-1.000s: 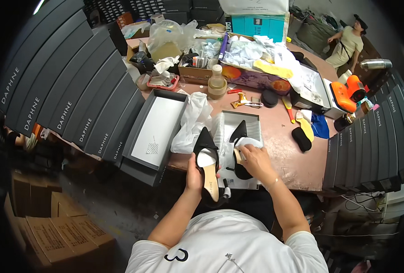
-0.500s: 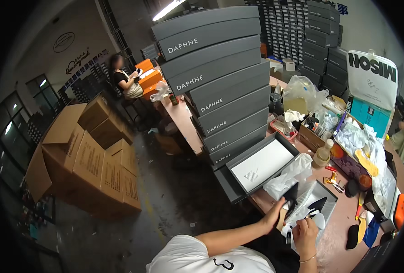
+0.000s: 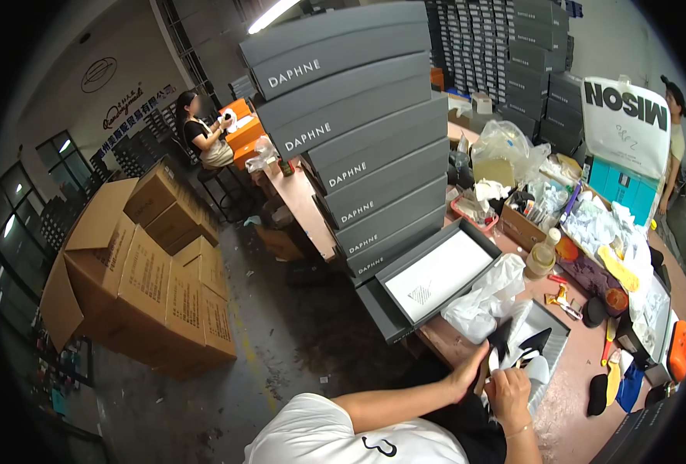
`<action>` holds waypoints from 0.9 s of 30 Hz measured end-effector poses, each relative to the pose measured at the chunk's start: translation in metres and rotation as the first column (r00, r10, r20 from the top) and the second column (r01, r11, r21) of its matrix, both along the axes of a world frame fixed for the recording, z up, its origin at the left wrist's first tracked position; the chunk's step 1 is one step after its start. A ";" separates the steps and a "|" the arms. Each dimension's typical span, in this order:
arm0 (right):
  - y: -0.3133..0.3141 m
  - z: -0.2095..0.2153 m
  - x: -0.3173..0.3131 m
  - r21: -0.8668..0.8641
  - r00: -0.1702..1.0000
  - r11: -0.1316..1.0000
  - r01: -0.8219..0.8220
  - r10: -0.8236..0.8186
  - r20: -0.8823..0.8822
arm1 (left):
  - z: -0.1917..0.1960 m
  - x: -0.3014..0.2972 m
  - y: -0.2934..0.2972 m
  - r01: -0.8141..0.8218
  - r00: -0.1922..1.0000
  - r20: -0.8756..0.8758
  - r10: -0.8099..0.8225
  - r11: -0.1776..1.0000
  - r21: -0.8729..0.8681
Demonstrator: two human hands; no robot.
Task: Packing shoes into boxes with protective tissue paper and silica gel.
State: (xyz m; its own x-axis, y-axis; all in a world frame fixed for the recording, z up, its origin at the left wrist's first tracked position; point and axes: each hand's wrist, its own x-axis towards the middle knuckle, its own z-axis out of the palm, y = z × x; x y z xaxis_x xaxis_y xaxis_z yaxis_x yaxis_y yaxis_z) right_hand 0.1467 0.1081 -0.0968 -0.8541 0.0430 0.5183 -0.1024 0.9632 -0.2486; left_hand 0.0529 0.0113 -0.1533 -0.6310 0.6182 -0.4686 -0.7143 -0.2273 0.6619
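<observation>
A black pointed shoe (image 3: 501, 336) with a tan underside is gripped in my left hand (image 3: 467, 376), its toe pointing away from me. My right hand (image 3: 510, 393) is closed close against that shoe; the fingers are bent together, and what they pinch is hidden. White paper lies around the shoe and by the fingertips. Just beyond, a second black pointed shoe (image 3: 539, 339) rests in an open shoebox (image 3: 557, 334) with a pale lining. Crumpled white plastic wrapping (image 3: 482, 303) lies at the box's far left.
A tall stack of dark grey shoeboxes (image 3: 382, 166) rises ahead, beside an open box lid (image 3: 443, 271). A glue bottle (image 3: 542, 255), a black round tub (image 3: 593, 312), insoles (image 3: 613, 385) and orange-handled tools (image 3: 680, 346) crowd the right. Large cartons (image 3: 142, 290) stand left; two other people are farther off.
My right hand has moved left and slightly up, closer to the shoe and my left hand. The shoe is lower and more covered by white paper. The whole view has shifted slightly.
</observation>
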 end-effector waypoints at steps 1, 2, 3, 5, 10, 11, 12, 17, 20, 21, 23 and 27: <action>-0.002 0.005 0.010 -0.024 1.000 1.000 -0.007 0.007 -0.024 | -0.002 -0.015 -0.003 0.071 0.993 0.097 -0.071 0.997 0.005; 0.005 -0.001 0.017 -0.037 0.989 0.993 0.116 -0.119 -0.086 | -0.005 -0.027 -0.004 0.105 0.975 0.201 -0.099 0.994 -0.019; 0.028 -0.013 0.024 0.035 0.960 0.960 0.278 -0.279 0.000 | -0.007 -0.039 -0.010 0.190 0.971 0.162 -0.178 0.980 -0.061; 0.043 0.007 0.001 -0.053 0.935 0.933 0.355 -0.356 -0.004 | 0.000 -0.046 -0.014 0.154 0.980 0.141 -0.140 0.984 -0.088; 0.002 0.006 -0.021 -0.449 0.947 0.892 0.040 0.110 0.303 | 0.047 -0.026 -0.011 0.120 0.991 0.059 -0.118 0.992 -0.027; -0.005 0.001 -0.030 -0.357 0.920 0.933 -0.045 0.178 0.349 | 0.031 -0.015 -0.016 0.122 0.992 0.019 -0.122 0.992 0.022; -0.015 0.000 -0.039 -0.458 0.930 0.882 0.113 0.068 0.361 | 0.013 -0.002 -0.020 0.136 0.991 -0.018 -0.135 0.988 0.069; -0.027 -0.015 -0.058 -0.294 0.992 0.955 0.023 -0.058 -0.111 | 0.058 -0.003 -0.036 0.215 0.974 -0.093 -0.206 0.971 0.107; -0.028 0.002 -0.029 -0.216 0.984 0.975 0.047 -0.008 0.176 | 0.047 0.009 -0.040 0.211 0.977 -0.025 -0.210 0.975 0.068; -0.035 -0.024 -0.039 -0.418 0.993 0.900 0.120 -0.117 0.034 | 0.040 0.016 -0.037 0.202 0.975 -0.098 -0.200 0.979 0.010; -0.036 -0.038 -0.046 -0.523 0.975 0.833 0.180 -0.083 0.204 | 0.041 0.019 -0.037 0.207 0.978 0.000 -0.207 0.977 -0.045; -0.033 -0.031 -0.048 -0.498 0.957 0.843 0.203 -0.063 0.284 | 0.043 0.011 -0.041 0.238 0.971 0.027 -0.237 0.969 -0.071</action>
